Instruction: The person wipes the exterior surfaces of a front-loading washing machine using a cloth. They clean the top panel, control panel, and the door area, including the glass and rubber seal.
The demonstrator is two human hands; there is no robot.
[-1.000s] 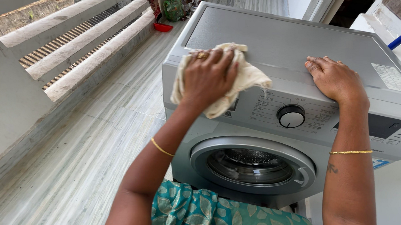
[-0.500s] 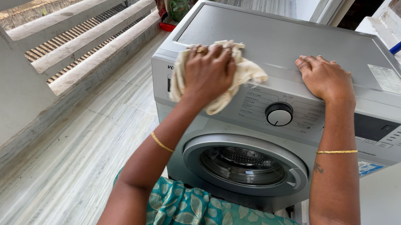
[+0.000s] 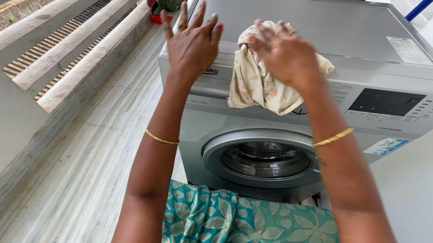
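Left hand (image 3: 191, 40) is up with its fingers spread wide, gripping nothing, hovering at the near left corner of the grey washing machine (image 3: 302, 21). Right hand (image 3: 283, 53) sits just to the right of it, fingers bunched down on a cream cloth (image 3: 258, 86), pinning it at the front edge of the machine's top. That cloth spills over the edge and hangs across the control panel, covering most of the dial. Below, the round door (image 3: 264, 159) shows its steel drum. Gold bangles ring both wrists. Over on the left runs a pale railing (image 3: 65, 47), with a red bowl (image 3: 157, 19) on the floor at the far end. Teal leaf-print fabric (image 3: 250, 228) fills the near edge.
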